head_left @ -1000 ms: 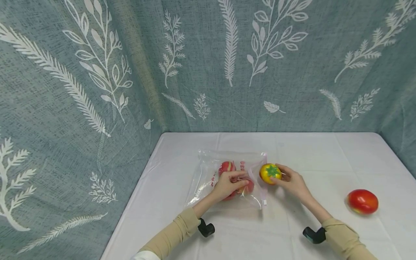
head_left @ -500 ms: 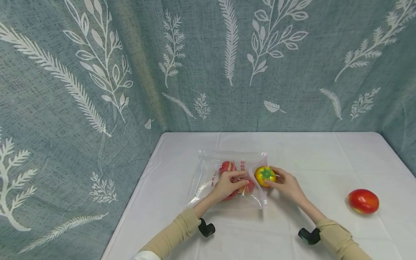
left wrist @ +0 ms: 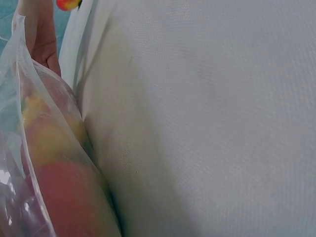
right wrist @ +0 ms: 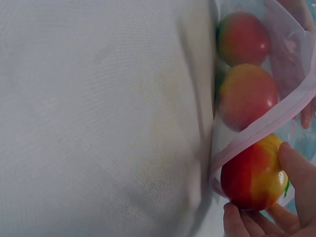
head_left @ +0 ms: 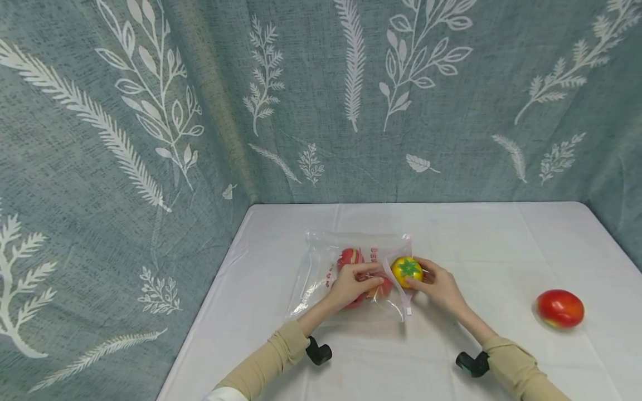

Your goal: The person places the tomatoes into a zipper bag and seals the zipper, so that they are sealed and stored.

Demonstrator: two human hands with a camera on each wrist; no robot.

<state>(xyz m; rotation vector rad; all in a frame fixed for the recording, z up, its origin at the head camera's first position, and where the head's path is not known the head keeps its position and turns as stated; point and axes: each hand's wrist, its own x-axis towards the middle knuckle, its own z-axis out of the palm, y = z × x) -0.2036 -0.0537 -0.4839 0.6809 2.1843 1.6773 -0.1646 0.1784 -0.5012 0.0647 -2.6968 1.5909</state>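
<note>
A clear zip bag [head_left: 301,289] with pink edging lies on the table, red-and-yellow tomatoes inside it. My left hand [head_left: 348,285] grips its upper layer near the mouth, and the mouth gapes towards the right. In my right hand [head_left: 441,284] is a yellow-and-red tomato [head_left: 407,270] with a green star-shaped calyx, pinched between thumb and fingers. The right wrist view shows this tomato [right wrist: 252,177] partly inside the bag's pink rim [right wrist: 266,123]. Two more tomatoes [right wrist: 247,96] sit behind it. Through the film in the left wrist view, a red fruit [left wrist: 69,202] looks blurred.
Apart from the bag, a red tomato [head_left: 560,309] rests at the right side of the white-covered table [head_left: 481,234]. A blue-green curtain [head_left: 311,100] with white leaf prints hangs behind and to the left.
My right hand has moved left and slightly down, taking the held tomato into the bag's mouth. My left hand stays in place on the bag.
</note>
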